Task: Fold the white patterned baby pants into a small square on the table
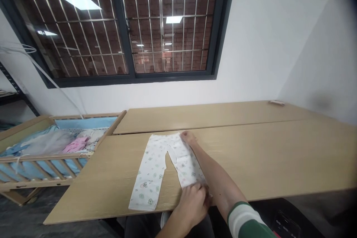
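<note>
A small pair of white baby pants [149,178], printed with little animals and green shapes, lies flat on the wooden table with its waistband away from me. My right hand [189,138] reaches across to the waistband's right corner and pinches the cloth there. Near the front edge, my left hand [194,201] is closed over the lower end of the right pant leg, covering its hem. The fingertips of that hand are partly hidden beneath the knuckles. The left pant leg lies spread out, with no hand touching it.
The wooden table [242,156] has a seam running across it. A wooden crib [50,163] with blue lining holds cloth and a pink garment [77,144] at left. A small flat object [276,102] lies at the far right. A phone [286,225] is low at right.
</note>
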A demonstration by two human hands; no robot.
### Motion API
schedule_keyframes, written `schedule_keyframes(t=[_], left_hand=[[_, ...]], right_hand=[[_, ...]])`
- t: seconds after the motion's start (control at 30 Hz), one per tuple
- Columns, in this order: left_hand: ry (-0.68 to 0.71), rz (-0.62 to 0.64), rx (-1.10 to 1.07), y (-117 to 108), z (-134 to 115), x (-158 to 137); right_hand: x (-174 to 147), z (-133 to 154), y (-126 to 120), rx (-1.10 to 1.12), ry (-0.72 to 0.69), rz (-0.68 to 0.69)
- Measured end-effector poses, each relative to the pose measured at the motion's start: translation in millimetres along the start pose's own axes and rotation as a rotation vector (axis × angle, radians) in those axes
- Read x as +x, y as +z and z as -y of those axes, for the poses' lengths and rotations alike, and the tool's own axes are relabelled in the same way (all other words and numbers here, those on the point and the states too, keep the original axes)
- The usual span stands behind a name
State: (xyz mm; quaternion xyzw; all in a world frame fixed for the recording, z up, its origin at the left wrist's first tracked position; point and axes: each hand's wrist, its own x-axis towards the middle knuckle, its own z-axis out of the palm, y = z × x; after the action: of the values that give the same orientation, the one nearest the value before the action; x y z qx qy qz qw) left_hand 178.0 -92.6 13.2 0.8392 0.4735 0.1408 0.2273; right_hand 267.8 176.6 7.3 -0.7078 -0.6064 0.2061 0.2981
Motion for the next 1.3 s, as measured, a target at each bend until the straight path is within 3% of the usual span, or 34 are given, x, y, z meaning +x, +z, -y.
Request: schedule_keyframes(t=[0.13,0.23,0.47,0.63,0.83,1.03,1.13,1.3], left_hand=[[0.083,-0.011,0.047,4.8,0.6,-1.1],[0.054,-0.076,-0.041,5.2,4.5,-0.2],[-0.211,-0.361,-0.743,-13.4,20.2,-13.3],[-0.227,-0.513,-1.097,-39.4,39.4,-57.5],[-0.331,-0.641,-1.154,-50.2,83.0,-116.8],[-0.497,-0.705,-1.301,-41.7,130.9,-143.0],[-0.559,-0.712,-1.340,-38.6,141.4,-146.0],[-0.574,-0.838,-1.251,-38.4,139.5,-147.9]], right_hand=[[4.4,2.6,8.9,0.018,0.071,-0.037],[8.5,6.9,8.2,0.046,0.071,-0.030],[16.6,38.4,-4.5,0.168,-0.021,0.078],[13.5,80.5,6.6,0.222,-0.042,0.075],[-2.6,131.4,46.8,0.215,-0.053,0.068],[-18.0,158.8,89.6,0.155,-0.027,0.064],[-24.3,162.9,104.8,0.128,-0.029,0.076],[-31.0,163.7,123.3,0.087,-0.038,0.088]])
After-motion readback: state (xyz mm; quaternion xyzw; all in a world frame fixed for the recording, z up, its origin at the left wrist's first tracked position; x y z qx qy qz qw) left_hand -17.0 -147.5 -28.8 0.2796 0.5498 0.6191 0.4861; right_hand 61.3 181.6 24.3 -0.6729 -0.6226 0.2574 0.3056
